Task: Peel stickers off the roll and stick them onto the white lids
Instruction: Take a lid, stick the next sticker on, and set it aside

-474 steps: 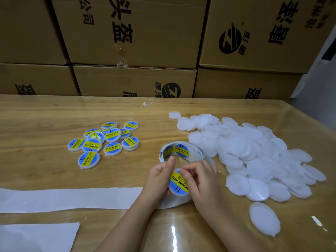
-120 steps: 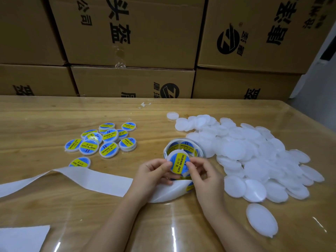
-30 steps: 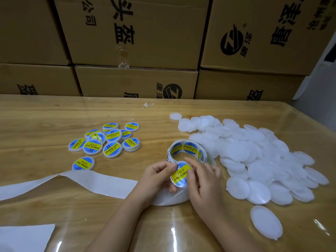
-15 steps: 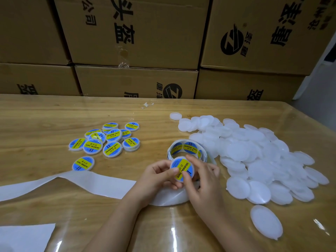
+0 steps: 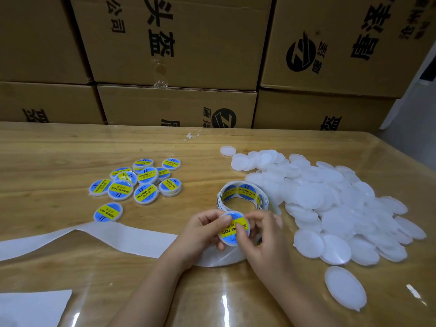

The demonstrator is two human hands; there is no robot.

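Glossy wood desk, cartons stacked behind. Your left hand and right hand both pinch a lid with a blue-yellow sticker on it.

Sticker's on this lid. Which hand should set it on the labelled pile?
Left, probably. The left hand grips the stickered lid on the side nearer the labelled pile; the right hand, thumb pressing the sticker, sits toward the blank lids.

Cardboard boxes behind wooden table
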